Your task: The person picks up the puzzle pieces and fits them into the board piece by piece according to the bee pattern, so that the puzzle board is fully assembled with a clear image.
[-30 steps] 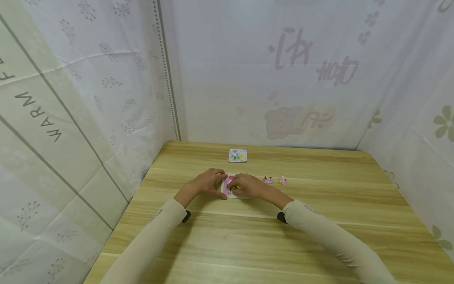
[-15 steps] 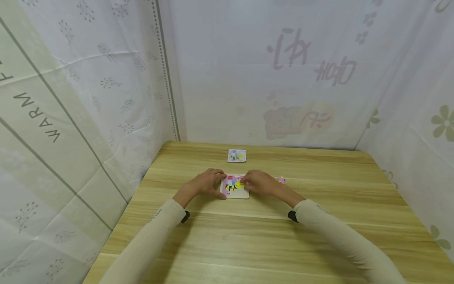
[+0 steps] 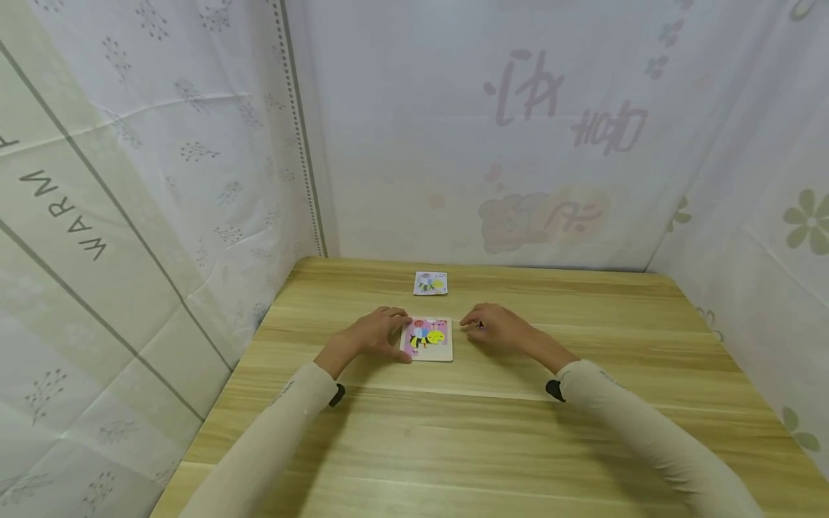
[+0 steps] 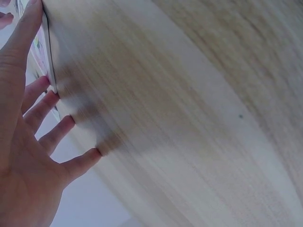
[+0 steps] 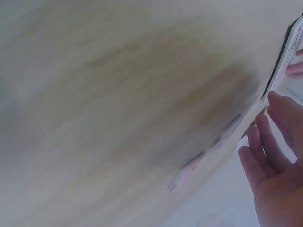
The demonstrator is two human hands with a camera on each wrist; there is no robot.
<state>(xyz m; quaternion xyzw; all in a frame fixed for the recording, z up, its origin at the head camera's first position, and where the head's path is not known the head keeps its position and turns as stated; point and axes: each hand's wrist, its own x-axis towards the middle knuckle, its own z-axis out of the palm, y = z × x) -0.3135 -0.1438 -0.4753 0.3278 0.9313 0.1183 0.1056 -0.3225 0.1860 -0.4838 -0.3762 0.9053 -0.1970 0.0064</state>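
A square jigsaw puzzle board (image 3: 443, 354) with a pink, yellow and black bee picture lies flat on the table; its lower right part shows bare pale board. My left hand (image 3: 378, 334) grips the board's left side, thumb at the near corner and fingertips at the far one. To the board's right, my right hand (image 3: 500, 328) hovers low with bent, relaxed fingers and holds nothing. A loose puzzle piece (image 3: 481, 325) shows between its fingers. In the right wrist view, two flat puzzle pieces (image 5: 185, 173) lie on the table beside that hand.
Behind the board lies a small square picture card (image 3: 430, 283) with a similar bee. The wooden table (image 3: 401, 432) ends at the back against a white patterned curtain (image 3: 388, 144). Curtains also stand at both sides.
My right hand has drawn back from the board to the right, over the loose pieces, uncovering the bee's yellow head on the board. My left hand stays at the board's left side.
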